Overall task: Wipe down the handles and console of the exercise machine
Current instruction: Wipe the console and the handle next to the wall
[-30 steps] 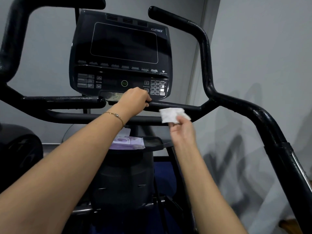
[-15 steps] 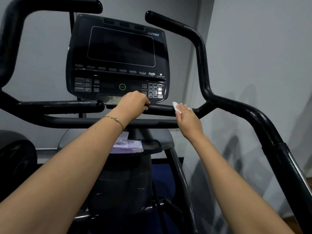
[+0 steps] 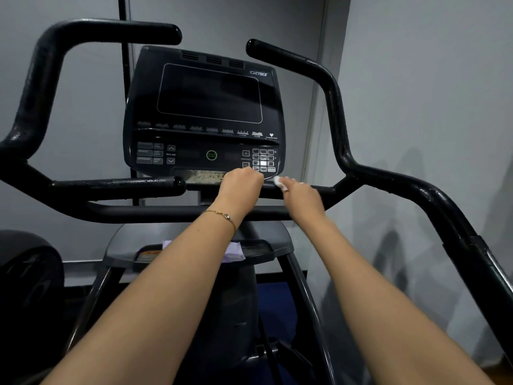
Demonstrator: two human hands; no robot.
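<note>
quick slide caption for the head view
Right hand presses a white wipe on the inner handle below the console; left hand grips it.

Dark grey shelf (image 3: 277,245) on the machine's column, directly below the console (image 3: 205,112). One pale purple packet (image 3: 234,252) lies flat on it, below the console's centre, partly hidden by a forearm (image 3: 194,262). An orange-edged label (image 3: 147,252) sits on the shelf surface, below the console's left side.

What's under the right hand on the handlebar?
A white wipe pokes out past the fingers of the right hand, against the black handlebar. The rest of the wipe and the bar beneath the hand are covered.
</note>
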